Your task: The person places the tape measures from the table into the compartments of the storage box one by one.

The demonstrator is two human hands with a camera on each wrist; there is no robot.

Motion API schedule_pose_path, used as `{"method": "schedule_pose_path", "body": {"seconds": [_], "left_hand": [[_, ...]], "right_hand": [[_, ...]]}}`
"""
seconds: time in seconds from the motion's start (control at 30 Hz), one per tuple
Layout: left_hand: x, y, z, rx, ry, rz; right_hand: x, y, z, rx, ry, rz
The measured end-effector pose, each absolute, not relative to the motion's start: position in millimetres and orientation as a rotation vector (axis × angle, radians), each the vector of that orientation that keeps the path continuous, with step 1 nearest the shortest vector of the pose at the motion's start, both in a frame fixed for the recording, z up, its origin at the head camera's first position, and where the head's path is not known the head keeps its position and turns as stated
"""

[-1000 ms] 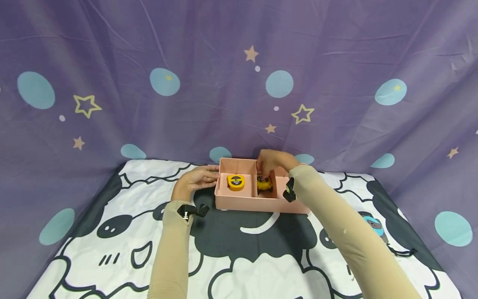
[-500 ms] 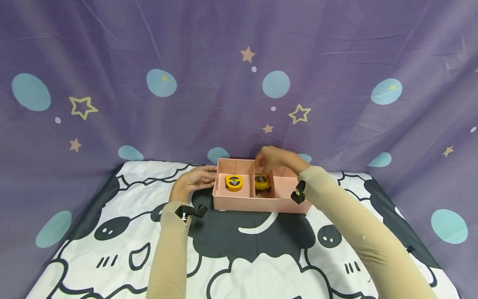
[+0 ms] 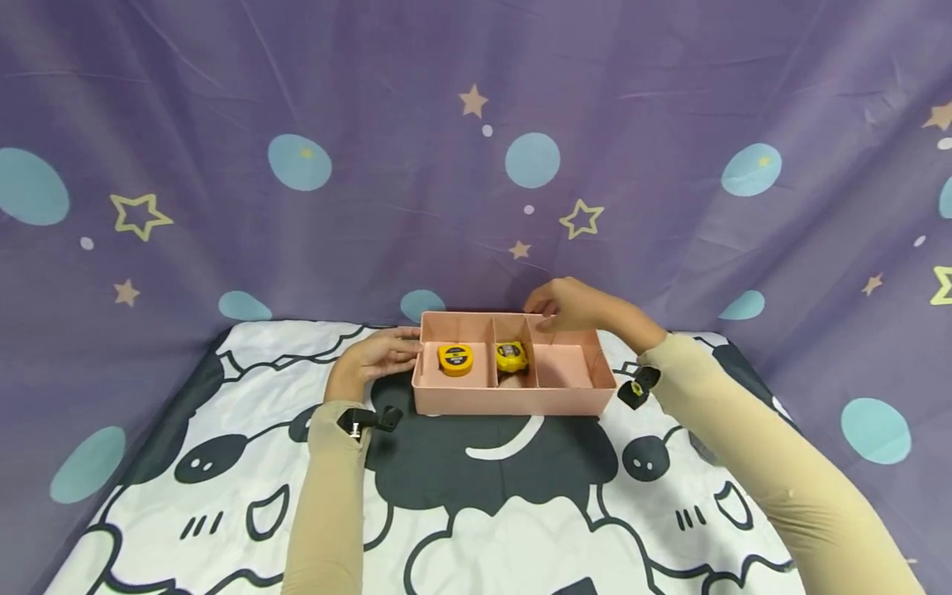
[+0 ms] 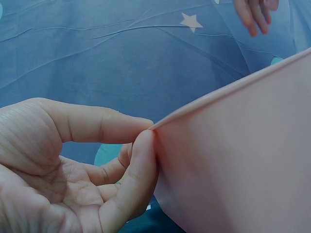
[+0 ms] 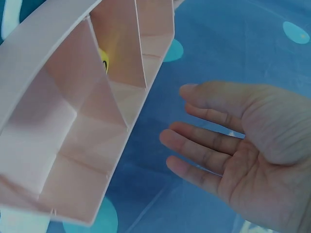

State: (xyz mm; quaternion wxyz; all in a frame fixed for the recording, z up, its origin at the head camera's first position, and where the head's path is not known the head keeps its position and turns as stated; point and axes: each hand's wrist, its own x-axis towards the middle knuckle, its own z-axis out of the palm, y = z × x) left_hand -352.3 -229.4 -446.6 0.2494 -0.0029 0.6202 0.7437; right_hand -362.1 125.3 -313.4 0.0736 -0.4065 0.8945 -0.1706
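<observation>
Near the back of the surface (image 3: 521,545), a long pink box (image 3: 513,402) is standing upright, its opening facing up and its two dividers (image 5: 90,77) splitting it into three compartments. In the left compartment, one yellow tape measure (image 3: 455,359) is resting on the floor, its dark label facing up. In the narrow middle compartment, a second tape measure (image 3: 511,356) is lying between the dividers; from the right wrist, only a sliver of its yellow case is peeking past a divider.

At the box's left end, the left hand (image 3: 379,357) is pinching the rim near a corner, the index finger and thumb closing tightly on the thin wall. Just beyond the back rim, near the divider of the right compartment, the right hand (image 3: 568,306) is hovering apart from the box, its fingers (image 5: 199,148) relaxing loosely open and holding nothing.

Beige sleeves (image 3: 744,421) are covering both forearms, and a black wrist mount (image 3: 390,417) is sitting on each. Under the box, the surface is showing a black-and-white cartoon sheep print. Behind it, a purple curtain (image 3: 416,240) is hanging, patterned with stars and blue spots.
</observation>
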Motion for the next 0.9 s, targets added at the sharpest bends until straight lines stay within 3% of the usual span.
{"method": "schedule_pose_path", "body": {"seconds": [0.9], "left_hand": [[-351,-229,-444,0.016,1.645,2.034]], "right_hand": [[-332,245,-312,-0.940,2.670,-0.222]]}}
